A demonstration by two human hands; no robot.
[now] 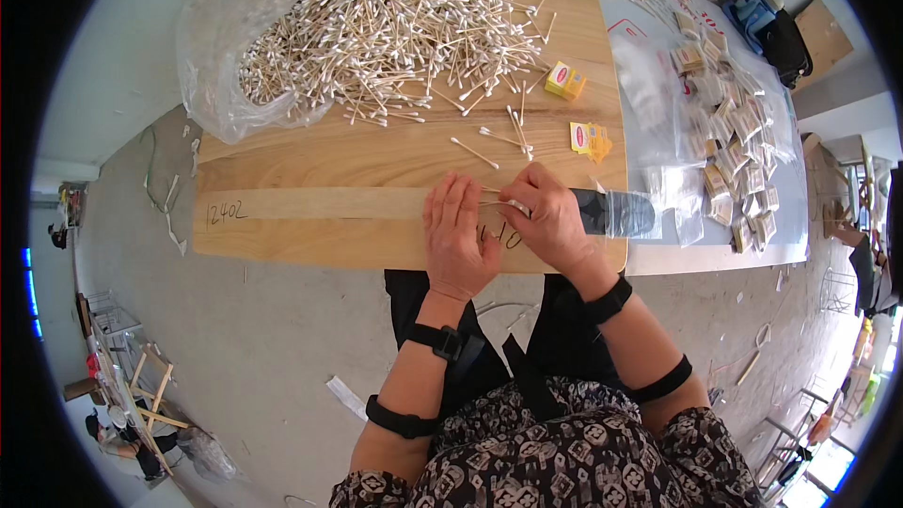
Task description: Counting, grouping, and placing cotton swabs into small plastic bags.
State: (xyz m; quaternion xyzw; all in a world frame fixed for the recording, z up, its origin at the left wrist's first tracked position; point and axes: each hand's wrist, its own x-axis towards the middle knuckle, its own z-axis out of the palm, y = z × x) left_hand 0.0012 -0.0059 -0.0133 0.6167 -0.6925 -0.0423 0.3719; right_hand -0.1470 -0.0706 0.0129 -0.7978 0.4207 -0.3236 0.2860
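At the near edge of the wooden desk (310,160), we see both hands working close together. The left hand (458,240) lies flat, palm down, its fingers stretched out and touching the wood; it grasps nothing. The right hand (548,221) sits just beside it, its fingers pinched on a small bundle of cotton swabs (501,204), whose white tips show between the two hands. Just beyond the right hand's knuckles lies a small clear plastic sleeve (616,214), touching the hand.

Farther back on the desk, a large heap of loose cotton swabs (376,23) spills out of an open clear plastic bag (212,56), and a few stray swabs lie between the heap and the hands. A small yellow box (564,81) stands near the heap's right side, and a flat yellow label (589,139) lies nearer to us. To the right, many filled little packets (734,132) are spread over a pale sheet, well apart from the hands. Both wrists carry black bands.
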